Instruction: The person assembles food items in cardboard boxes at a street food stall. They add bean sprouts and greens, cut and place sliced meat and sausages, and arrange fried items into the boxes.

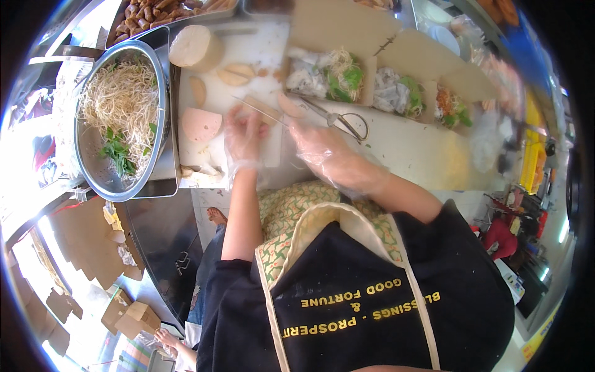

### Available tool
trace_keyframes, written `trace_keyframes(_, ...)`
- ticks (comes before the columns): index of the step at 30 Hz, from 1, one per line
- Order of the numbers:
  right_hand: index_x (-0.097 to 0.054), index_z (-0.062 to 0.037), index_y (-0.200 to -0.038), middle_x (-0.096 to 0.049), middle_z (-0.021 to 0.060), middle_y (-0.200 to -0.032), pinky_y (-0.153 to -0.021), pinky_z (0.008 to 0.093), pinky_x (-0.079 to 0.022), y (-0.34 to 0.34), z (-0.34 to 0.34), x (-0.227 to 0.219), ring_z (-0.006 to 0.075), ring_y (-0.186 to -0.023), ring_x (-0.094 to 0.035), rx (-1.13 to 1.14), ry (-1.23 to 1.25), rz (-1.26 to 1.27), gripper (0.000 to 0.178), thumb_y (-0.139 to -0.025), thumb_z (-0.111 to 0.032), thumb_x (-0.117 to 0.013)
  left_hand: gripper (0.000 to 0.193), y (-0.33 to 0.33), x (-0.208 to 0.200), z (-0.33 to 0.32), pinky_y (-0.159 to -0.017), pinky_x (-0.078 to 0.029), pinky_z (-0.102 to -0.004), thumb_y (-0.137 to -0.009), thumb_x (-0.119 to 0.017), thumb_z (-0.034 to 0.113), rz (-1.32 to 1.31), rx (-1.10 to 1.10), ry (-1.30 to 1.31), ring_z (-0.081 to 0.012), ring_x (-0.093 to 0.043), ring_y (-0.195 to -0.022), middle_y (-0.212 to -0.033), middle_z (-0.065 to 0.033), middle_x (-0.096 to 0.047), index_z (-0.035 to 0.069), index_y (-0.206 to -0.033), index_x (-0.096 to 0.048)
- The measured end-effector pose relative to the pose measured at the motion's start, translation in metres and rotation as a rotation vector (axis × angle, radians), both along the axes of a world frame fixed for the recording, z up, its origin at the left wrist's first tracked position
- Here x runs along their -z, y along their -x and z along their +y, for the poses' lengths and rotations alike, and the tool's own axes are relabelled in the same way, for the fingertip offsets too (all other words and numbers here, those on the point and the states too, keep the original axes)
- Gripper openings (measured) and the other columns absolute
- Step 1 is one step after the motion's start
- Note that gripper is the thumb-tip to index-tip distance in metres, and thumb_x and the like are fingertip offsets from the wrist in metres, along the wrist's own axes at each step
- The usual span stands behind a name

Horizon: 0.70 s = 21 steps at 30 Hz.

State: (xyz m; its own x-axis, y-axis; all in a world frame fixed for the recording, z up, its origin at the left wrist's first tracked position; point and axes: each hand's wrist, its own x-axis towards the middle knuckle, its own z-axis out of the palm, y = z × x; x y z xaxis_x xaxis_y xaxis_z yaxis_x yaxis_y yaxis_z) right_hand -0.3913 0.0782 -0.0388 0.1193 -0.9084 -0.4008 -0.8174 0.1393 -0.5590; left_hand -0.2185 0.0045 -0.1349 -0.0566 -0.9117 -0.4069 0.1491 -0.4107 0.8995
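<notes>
A plastic-gloved hand, my left hand point(243, 137), has its fingers curled at the near side of a tan block of food point(263, 109) on the white cutting board point(232, 49). My right hand point(317, 144), also in a clear glove, grips a knife point(260, 111). Its thin blade slants over the block, close to my left fingers; the handle is hidden in my fist. Left of my left hand lies a pink slab of sliced meat roll point(201, 124). Pale cut pieces point(236, 74) and a big pale meat roll point(196, 48) sit farther back. A pink slice point(290, 105) is near the knife.
On the left stands a metal colander point(162, 118) of bean sprouts point(118, 96) and green leaves. Scissors point(347, 126) lie beyond my right hand. Open cardboard boxes point(427, 62) hold greens, sprouts and wrapped bundles. Brown sausage-like pieces point(145, 15) fill a far-left tray.
</notes>
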Motion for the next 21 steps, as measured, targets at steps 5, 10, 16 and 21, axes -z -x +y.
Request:
trace_keyframes(5, -0.047, -0.0028, -0.139, -0.068, 0.0276, -0.105, -0.087, 0.0519, -0.051, -0.003, -0.029, -0.003, 0.0441, -0.097, -0.066, 0.171, -0.265, -0.179, 0.043, -0.111, -0.033, -0.039, 0.053, -0.004, 0.005, -0.009, -0.059, -0.053, -0.0258, -0.097, -0.073, 0.014, -0.11, 0.084, 0.0, -0.0145, -0.065, -0.069, -0.093, -0.0116, -0.064, -0.004, -0.136, -0.043)
trace_keyframes(10, -0.036, -0.0071, -0.16, -0.044, 0.0223, -0.159, -0.121, 0.0378, -0.03, -0.016, -0.051, -0.002, 0.0364, -0.147, -0.041, 0.374, -0.187, -0.352, 0.07, -0.108, -0.054, -0.038, 0.062, -0.007, -0.018, -0.024, -0.07, -0.057, -0.0376, -0.089, -0.082, 0.021, -0.783, 0.325, 0.222, -0.0272, -0.069, -0.081, -0.099, -0.0164, -0.066, 0.0, -0.136, -0.047)
trace_keyframes(16, -0.038, -0.0088, -0.158, -0.048, 0.0232, -0.154, -0.117, 0.0374, -0.033, -0.018, -0.046, -0.013, 0.035, -0.142, -0.047, 0.476, -0.301, -0.272, 0.066, -0.108, -0.052, -0.039, 0.074, -0.048, -0.077, -0.034, -0.096, -0.054, -0.0503, -0.083, -0.084, 0.036, -1.29, 0.304, 0.445, -0.0413, -0.064, -0.115, -0.121, -0.0249, -0.064, 0.01, -0.143, -0.048)
trace_keyframes(21, -0.057, -0.0063, -0.13, -0.067, 0.02, -0.112, -0.093, 0.0439, -0.048, -0.023, -0.025, -0.011, 0.0336, -0.104, -0.064, 0.185, -0.351, -0.17, 0.055, -0.108, -0.052, -0.036, 0.09, -0.057, -0.093, -0.068, -0.097, -0.056, -0.0494, -0.077, -0.085, 0.045, -1.455, 0.523, 0.124, -0.0434, -0.065, -0.116, -0.129, -0.0276, -0.061, 0.003, -0.144, -0.043)
